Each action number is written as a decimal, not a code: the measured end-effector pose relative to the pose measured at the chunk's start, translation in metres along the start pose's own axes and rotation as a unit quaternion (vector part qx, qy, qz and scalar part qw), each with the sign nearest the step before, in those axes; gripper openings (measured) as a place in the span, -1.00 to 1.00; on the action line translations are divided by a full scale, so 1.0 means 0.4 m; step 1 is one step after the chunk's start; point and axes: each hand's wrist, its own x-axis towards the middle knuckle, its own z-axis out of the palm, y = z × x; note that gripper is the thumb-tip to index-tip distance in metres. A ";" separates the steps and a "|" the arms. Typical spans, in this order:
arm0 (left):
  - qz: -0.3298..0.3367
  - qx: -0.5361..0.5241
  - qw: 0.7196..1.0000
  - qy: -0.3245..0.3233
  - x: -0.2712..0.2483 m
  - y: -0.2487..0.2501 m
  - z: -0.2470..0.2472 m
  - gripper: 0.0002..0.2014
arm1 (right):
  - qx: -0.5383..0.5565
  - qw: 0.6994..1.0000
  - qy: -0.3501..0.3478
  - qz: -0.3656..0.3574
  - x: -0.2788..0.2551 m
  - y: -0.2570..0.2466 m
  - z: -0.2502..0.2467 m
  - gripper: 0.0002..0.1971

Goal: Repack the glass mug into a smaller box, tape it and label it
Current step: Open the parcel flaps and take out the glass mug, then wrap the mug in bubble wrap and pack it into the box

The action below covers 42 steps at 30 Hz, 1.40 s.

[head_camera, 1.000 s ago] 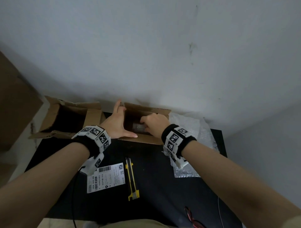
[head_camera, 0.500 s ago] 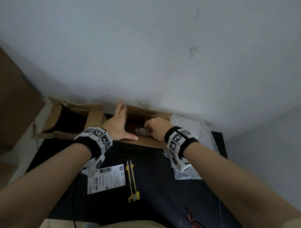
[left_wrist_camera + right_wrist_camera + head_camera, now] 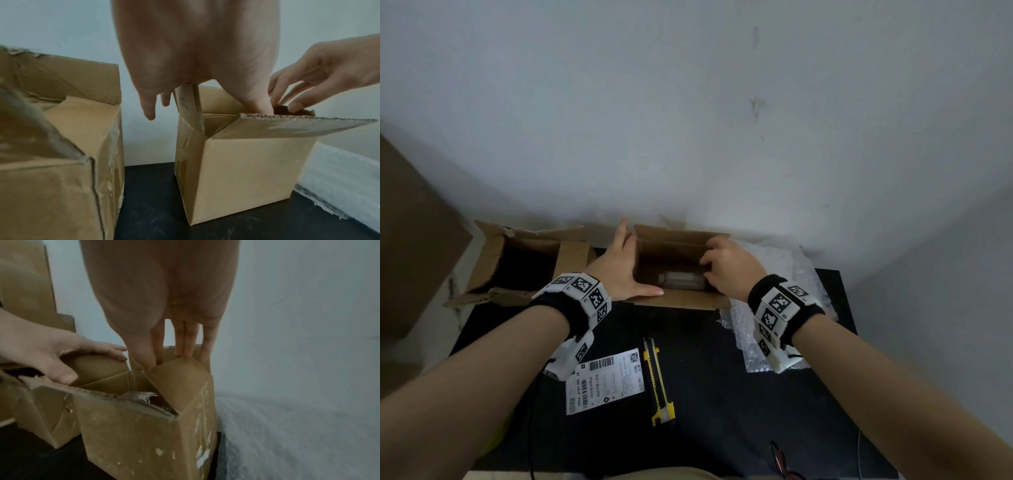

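Note:
The small cardboard box (image 3: 678, 303) stands open at the back of the black table (image 3: 722, 394). The glass mug (image 3: 681, 281) lies on its side at the bottom; its rim also shows in the right wrist view (image 3: 144, 398). My left hand (image 3: 628, 262) presses flat on the outside of the left flap (image 3: 189, 100), fingers straight and thumb along the near edge. My right hand (image 3: 710, 255) pinches the right flap (image 3: 179, 378) between thumb and fingers, and the flap tilts inward over the mug.
A larger, worn box (image 3: 517, 260) stands open just left of the small one. Bubble wrap (image 3: 777, 260) lies to the right by the wall. A shipping label (image 3: 606, 383) and a yellow utility knife (image 3: 658, 380) lie nearer me. Red-framed glasses (image 3: 780, 459) sit at the front edge.
My right hand has let go of the mug inside the box and risen to the right flap. The mug now lies in the box. My left hand has stayed on the left flap.

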 end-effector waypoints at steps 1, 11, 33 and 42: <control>-0.003 0.000 1.000 0.000 -0.003 0.000 0.001 0.19 | 0.034 0.999 0.018 0.017 -0.012 0.002 -0.002 -0.58; 0.001 0.045 0.998 0.032 -0.044 0.021 0.014 0.12 | 0.472 0.843 0.016 0.257 -0.079 0.025 0.039 -0.66; 0.093 0.091 0.991 0.042 -0.077 -0.014 -0.019 -0.53 | 0.335 0.893 0.083 0.289 -0.117 -0.125 0.041 -0.73; 0.294 0.080 0.947 0.098 -0.125 0.151 0.009 -0.65 | 0.157 0.937 0.089 0.300 -0.260 -0.120 0.023 -0.62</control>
